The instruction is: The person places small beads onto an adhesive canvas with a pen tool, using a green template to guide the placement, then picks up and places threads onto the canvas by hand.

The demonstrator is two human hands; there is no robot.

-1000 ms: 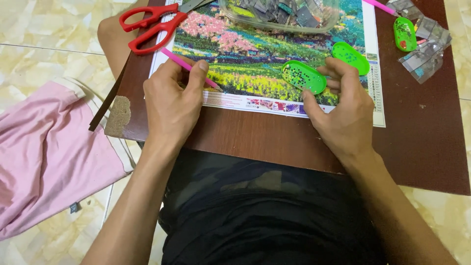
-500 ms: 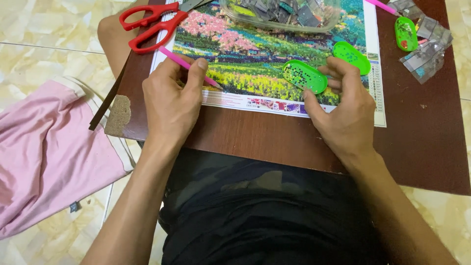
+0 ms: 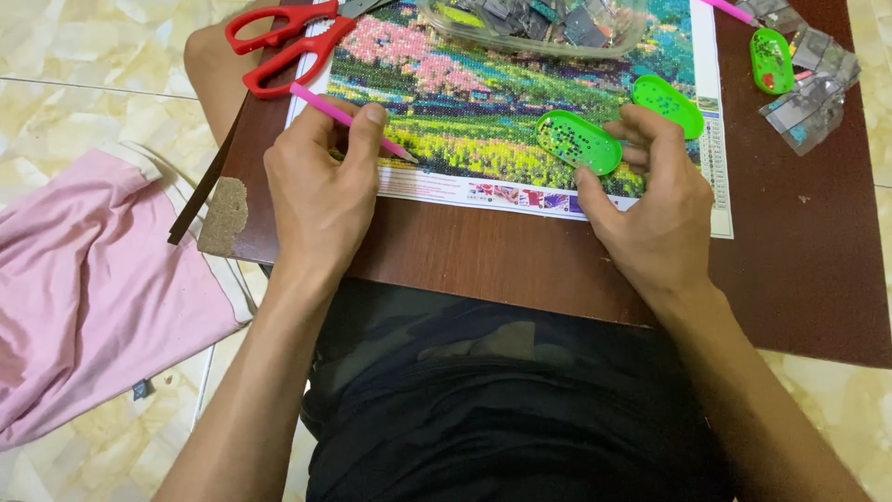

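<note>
**Mid-placement: pen tip on the lower edge of the canvas**

Currently your left hand [image 3: 316, 200] has its fingers closed around a thin pink plastic applicator pen [image 3: 348, 121], held like a pencil, tip down on the colourful landscape bead-mosaic canvas [image 3: 483, 102] near its bottom-left corner, just above the white printed margin. Whether a bead sits on the tip is too small to tell.

Your right hand [image 3: 655, 209] is loosely curled, thumb and fingers pinching the edge of a green oval plastic tray [image 3: 578, 142] speckled with small dark beads. That tray rests on the canvas, lower middle.

Nearby:
- second green oval tray [image 3: 667, 104] just beyond your right fingertips, touching or nearly so
- third green oval tray [image 3: 770, 60] off the canvas on the brown wooden surface [image 3: 799, 260], beside a pile of small clear plastic packets [image 3: 810, 88]
- clear plastic tub of packets [image 3: 534, 23] on the canvas top edge
- red-handled scissors [image 3: 283, 46] at the top-left corner, partly over the canvas
- second pink pen [image 3: 729, 11] at the top right
- pink cloth [image 3: 84, 297] on the tiled floor to your left

Progress, my read: the visible canvas looks almost fully beaded — pink trees, green and yellow bands all filled. You're working the bottom strip, so what's left seems to be the lower edge. The upper canvas is out of frame or under the tub, so I can't judge it.
</note>
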